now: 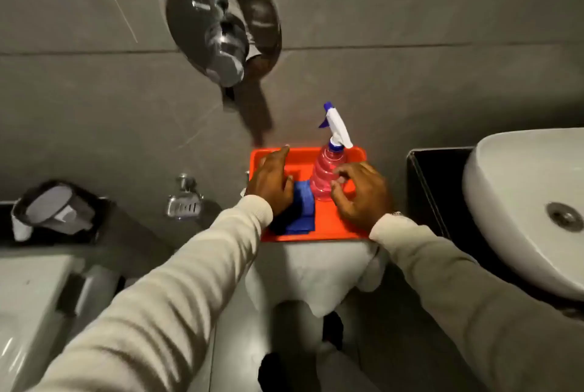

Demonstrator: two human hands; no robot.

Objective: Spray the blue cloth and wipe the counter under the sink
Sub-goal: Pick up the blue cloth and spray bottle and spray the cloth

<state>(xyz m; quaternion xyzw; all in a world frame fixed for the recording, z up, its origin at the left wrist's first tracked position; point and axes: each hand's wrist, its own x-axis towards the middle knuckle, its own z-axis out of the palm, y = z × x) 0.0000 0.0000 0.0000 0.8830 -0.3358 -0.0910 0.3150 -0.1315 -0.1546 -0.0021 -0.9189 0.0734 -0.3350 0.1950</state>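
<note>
1. The left hand (272, 181) lies flat with its fingers stretched out. Its palm rests on the left part of the blue cloth (302, 209). It is not gripping anything.
2. The right hand (360, 194) is half open, with its fingers curled. The fingertips are right next to the bottom of the spray bottle (328, 172). I cannot tell if they touch it, and the hand does not have hold of it.
3. The blue cloth is folded. It lies in the red tray (335, 227), between the two hands and partly under the left one.
4. The spray bottle stands up in the tray, just to the right of the cloth. It has pink liquid inside and a white and blue top.
5. The red tray sits on something white, close to the grey wall.
6. Both arms wear light, cream sleeves (177, 293).
7. A white sink (518, 198) sits on a dark counter (426, 189) to the right of the tray.
8. A shiny round tap (224, 21) is on the wall above, and it looks blurry.
</note>
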